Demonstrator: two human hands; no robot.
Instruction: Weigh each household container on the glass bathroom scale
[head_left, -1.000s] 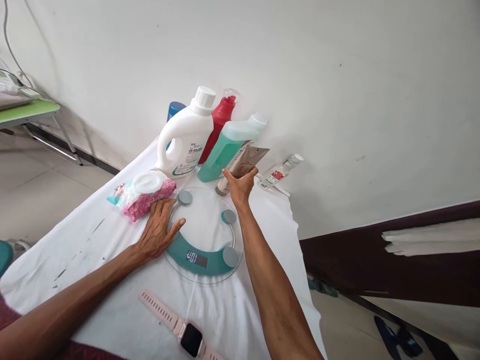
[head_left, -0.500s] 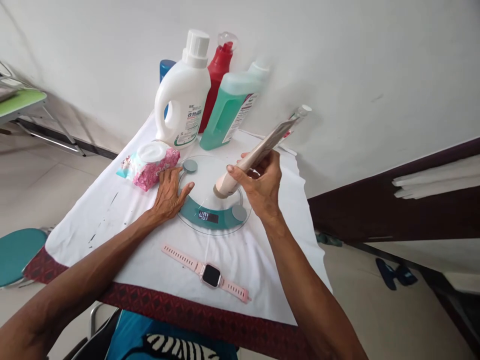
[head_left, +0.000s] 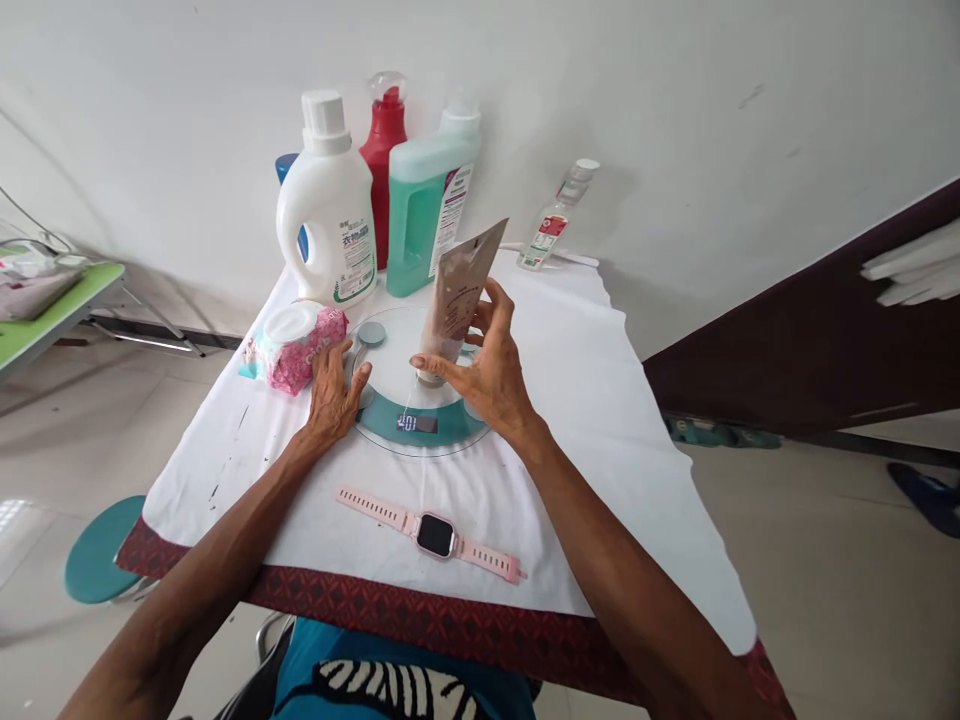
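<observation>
My right hand (head_left: 491, 370) is closed around a beige squeeze tube (head_left: 456, 295), which stands cap-down on the round glass scale (head_left: 390, 345). The scale's teal band with a lit display (head_left: 417, 423) faces me. Lying flat with fingers spread, my left hand (head_left: 332, 392) rests on the scale's left rim, next to a pink pack of wipes (head_left: 296, 345).
Against the wall stand a white detergent jug (head_left: 328, 210), a red bottle (head_left: 382, 150), a green-liquid bottle (head_left: 424, 205) and a small clear bottle (head_left: 556, 215). A pink smartwatch (head_left: 433, 533) lies near the table's front edge. A teal stool (head_left: 97, 553) sits at the left.
My right hand has brought the tube from the back of the table, turned it upright and set it cap-down on the scale. My left hand has stayed on the rim.
</observation>
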